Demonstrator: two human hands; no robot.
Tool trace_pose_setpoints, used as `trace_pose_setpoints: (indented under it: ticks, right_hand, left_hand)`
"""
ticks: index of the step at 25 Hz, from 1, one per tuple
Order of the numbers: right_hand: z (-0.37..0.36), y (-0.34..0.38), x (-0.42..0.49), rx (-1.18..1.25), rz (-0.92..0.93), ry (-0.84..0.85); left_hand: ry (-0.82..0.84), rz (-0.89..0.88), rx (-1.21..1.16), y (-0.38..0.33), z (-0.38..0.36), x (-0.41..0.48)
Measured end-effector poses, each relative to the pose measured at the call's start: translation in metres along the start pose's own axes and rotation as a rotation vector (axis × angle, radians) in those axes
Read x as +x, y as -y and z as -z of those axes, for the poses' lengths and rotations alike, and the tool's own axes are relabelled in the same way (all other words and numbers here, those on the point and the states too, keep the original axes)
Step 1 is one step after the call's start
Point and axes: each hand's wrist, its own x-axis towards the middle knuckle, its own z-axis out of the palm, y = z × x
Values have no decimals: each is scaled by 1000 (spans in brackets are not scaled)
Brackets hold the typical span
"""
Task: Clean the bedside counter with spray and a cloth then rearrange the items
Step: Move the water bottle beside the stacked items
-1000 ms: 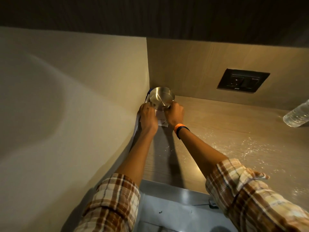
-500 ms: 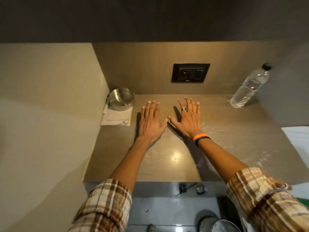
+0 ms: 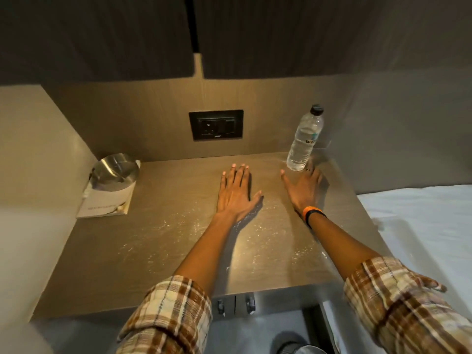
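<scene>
The wooden bedside counter (image 3: 158, 251) fills the middle of the view, with wet droplets across its centre. My left hand (image 3: 236, 191) lies flat on it, palm down, fingers spread and holding nothing. My right hand (image 3: 305, 189) is also flat and spread, its fingertips just behind the base of a clear water bottle (image 3: 305, 139) that stands upright at the back right. In the back left corner a round metal bowl (image 3: 115, 171) rests on a white booklet (image 3: 107, 200). No spray or cloth is in view.
A black wall socket (image 3: 215, 124) sits in the back panel. A white bed (image 3: 421, 226) borders the counter on the right. Walls enclose the left and back. Dark cabinets (image 3: 102, 34) hang overhead. Drawer knobs (image 3: 250, 301) show under the front edge.
Both hands let go of the metal bowl in the corner, then came to rest flat on the counter. Since half a second ago, they have shifted right, the right hand reaching the bottle.
</scene>
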Motion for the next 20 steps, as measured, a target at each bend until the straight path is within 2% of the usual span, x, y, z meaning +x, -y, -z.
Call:
trace_pose_setpoints:
  ticks: [4,7,10,16,20]
  right_hand:
    - [-2,6,39,410,-98,24]
    - [-2,11,53,444,-111,-43]
    - [-3,16,49,366,-84,-92]
    - [-45,76,-16,321,36,85]
    - [-92,140,-61,450,150,201]
  left_hand:
    - [21,57,-21,12,-10,0]
    - [-11,62,-52,30,-8,-14]
    - [-35,100,-29,55,0,-31]
    - [-20,198,33,125,16,-75]
    - [-27,247,26,166,28,-104]
